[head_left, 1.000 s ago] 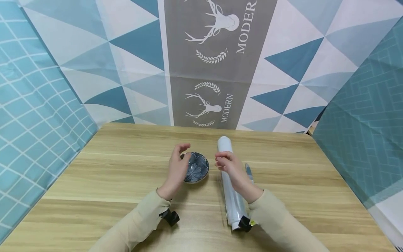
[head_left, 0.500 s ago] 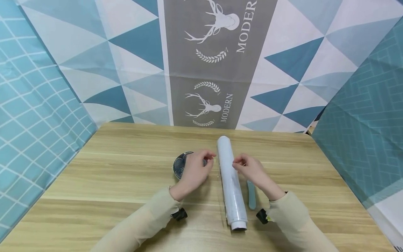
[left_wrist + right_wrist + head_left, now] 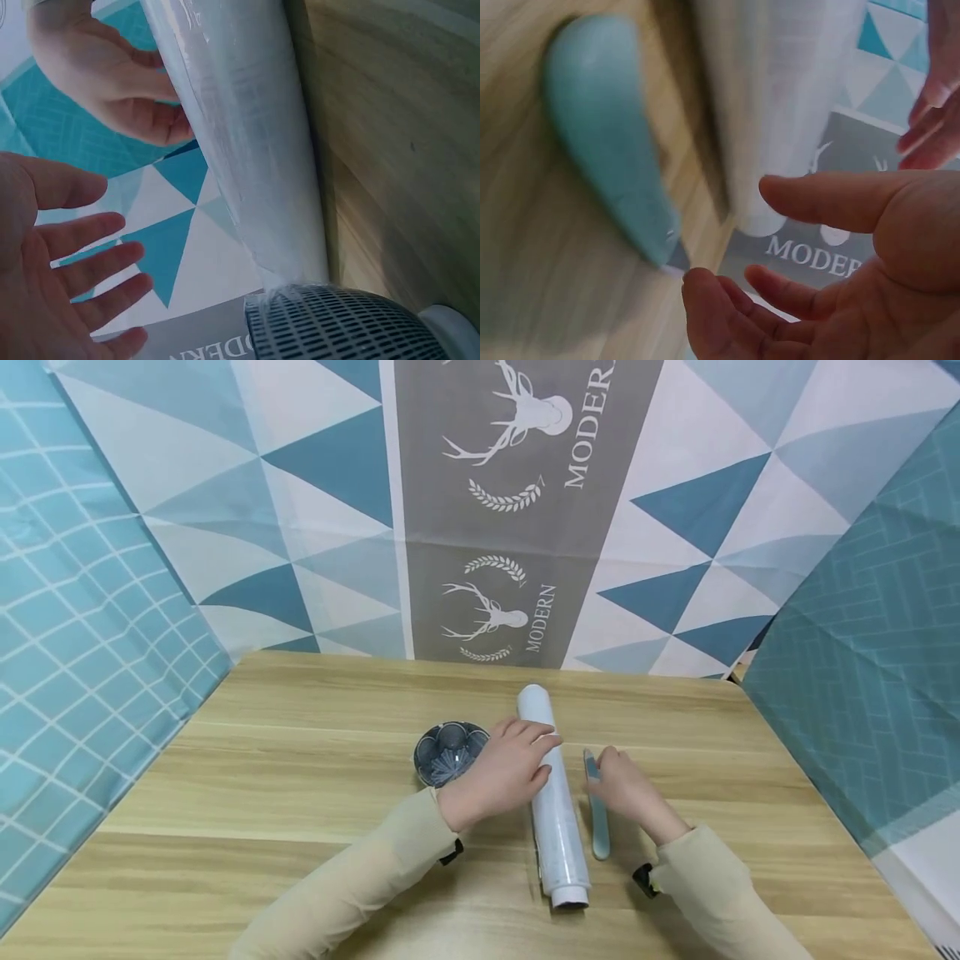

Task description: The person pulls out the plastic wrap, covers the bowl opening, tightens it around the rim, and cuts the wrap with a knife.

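Note:
In the head view my left hand (image 3: 506,772) hovers at the left side of a white roll of plastic wrap (image 3: 561,835), fingers spread over its upper half. The left wrist view has those fingers relaxed and apart from the wrap. To the right of the roll, my right hand (image 3: 628,787) hangs over a small knife (image 3: 599,822) with a light blue handle, its blade pointing away. The right wrist view separates thumb and fingers, with the knife handle (image 3: 611,135) lying untouched beside them. A dark patterned bowl (image 3: 447,752) stands left of the roll, partly behind my left hand.
The wood-grain table (image 3: 300,752) reaches back to a patterned cloth backdrop (image 3: 322,518). Tiled-pattern cloth hangs at the left (image 3: 82,610) and right (image 3: 877,635) sides.
My left hand has moved right, from the bowl to the roll. My right hand has shifted right, off the roll and over the knife. Roll and knife stay put.

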A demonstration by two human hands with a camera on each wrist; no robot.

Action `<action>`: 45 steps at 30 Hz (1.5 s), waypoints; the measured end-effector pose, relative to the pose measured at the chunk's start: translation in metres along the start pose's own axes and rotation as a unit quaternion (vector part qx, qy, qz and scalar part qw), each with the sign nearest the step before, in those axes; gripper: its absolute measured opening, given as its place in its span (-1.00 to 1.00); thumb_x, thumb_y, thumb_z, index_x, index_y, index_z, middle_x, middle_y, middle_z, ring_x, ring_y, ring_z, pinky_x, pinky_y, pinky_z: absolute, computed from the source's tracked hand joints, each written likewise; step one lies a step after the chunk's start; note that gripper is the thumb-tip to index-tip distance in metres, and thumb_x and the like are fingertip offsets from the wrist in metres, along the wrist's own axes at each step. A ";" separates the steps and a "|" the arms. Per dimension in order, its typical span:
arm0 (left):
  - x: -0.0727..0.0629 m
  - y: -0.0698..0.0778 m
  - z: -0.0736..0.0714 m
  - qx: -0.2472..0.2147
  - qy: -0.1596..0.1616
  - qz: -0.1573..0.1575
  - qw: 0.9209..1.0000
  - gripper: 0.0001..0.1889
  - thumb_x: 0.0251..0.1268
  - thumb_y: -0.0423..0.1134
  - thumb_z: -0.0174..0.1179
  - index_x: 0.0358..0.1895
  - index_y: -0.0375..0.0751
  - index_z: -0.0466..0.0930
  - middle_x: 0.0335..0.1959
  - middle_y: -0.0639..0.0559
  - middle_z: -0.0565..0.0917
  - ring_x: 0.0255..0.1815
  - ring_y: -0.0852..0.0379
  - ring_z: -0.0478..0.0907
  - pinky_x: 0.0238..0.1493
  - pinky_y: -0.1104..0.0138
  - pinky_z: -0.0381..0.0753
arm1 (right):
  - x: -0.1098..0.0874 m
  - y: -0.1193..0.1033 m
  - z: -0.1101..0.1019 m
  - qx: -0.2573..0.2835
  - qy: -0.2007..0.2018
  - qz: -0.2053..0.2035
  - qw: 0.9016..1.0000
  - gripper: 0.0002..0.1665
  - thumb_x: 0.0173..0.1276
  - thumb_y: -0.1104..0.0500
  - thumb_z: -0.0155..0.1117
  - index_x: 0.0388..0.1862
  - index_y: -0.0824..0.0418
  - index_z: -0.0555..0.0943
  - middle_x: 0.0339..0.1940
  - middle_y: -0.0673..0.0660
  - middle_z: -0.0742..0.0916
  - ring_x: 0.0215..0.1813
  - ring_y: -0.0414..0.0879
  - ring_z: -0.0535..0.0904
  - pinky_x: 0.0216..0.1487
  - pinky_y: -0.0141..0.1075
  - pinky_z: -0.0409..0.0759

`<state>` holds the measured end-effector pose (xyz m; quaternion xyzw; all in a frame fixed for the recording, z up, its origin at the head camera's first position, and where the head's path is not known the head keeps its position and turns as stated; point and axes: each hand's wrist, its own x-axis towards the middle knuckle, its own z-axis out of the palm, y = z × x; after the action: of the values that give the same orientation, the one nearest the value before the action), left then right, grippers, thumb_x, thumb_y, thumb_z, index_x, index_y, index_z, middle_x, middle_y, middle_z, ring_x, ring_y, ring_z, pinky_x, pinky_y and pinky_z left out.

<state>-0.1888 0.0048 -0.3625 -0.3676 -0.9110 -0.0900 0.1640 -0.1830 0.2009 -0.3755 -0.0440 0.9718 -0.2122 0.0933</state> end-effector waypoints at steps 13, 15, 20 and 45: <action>0.012 0.003 0.007 0.027 -0.063 0.030 0.997 -0.68 0.24 -0.16 0.05 0.05 -0.05 0.53 0.08 0.06 0.54 0.13 0.11 0.43 0.34 0.11 0.14 | -0.002 0.014 0.016 -0.015 -0.026 0.028 0.999 -0.46 -0.02 0.21 0.35 -0.22 0.56 0.34 -0.51 0.18 0.48 -0.54 -0.05 0.43 -0.59 -0.31 0.41; 0.013 0.003 0.009 0.027 -0.065 0.032 0.997 -0.69 0.24 -0.16 0.05 0.04 -0.05 0.54 0.07 0.07 0.54 0.13 0.12 0.44 0.34 0.10 0.14 | -0.002 0.017 0.018 -0.007 -0.022 0.025 0.999 -0.54 -0.04 0.28 0.31 -0.26 0.54 0.35 -0.53 0.17 0.48 -0.57 -0.06 0.41 -0.62 -0.33 0.40; 0.014 0.005 0.011 0.022 -0.069 0.037 0.997 -0.68 0.24 -0.18 0.04 0.06 -0.06 0.53 0.07 0.06 0.55 0.11 0.11 0.46 0.32 0.10 0.18 | -0.004 0.022 0.018 0.027 -0.011 0.034 0.999 -0.59 -0.05 0.30 0.26 -0.27 0.44 0.30 -0.59 0.12 0.48 -0.61 -0.10 0.38 -0.65 -0.34 0.37; 0.036 -0.002 0.015 -0.017 -0.038 0.011 0.999 -0.82 0.25 -0.12 0.11 -0.19 -0.05 0.64 -0.25 0.15 0.63 -0.18 0.20 0.56 0.03 0.25 0.43 | -0.025 -0.013 -0.020 -0.117 0.120 -0.040 0.985 -0.66 -0.04 0.29 0.30 -0.19 0.28 0.62 -0.41 0.14 0.54 -0.52 -0.08 0.40 -0.66 -0.28 0.34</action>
<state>-0.2177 0.0310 -0.3633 -0.3838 -0.9107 -0.0894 0.1238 -0.1622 0.2003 -0.3483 -0.0676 0.9914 -0.1048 -0.0386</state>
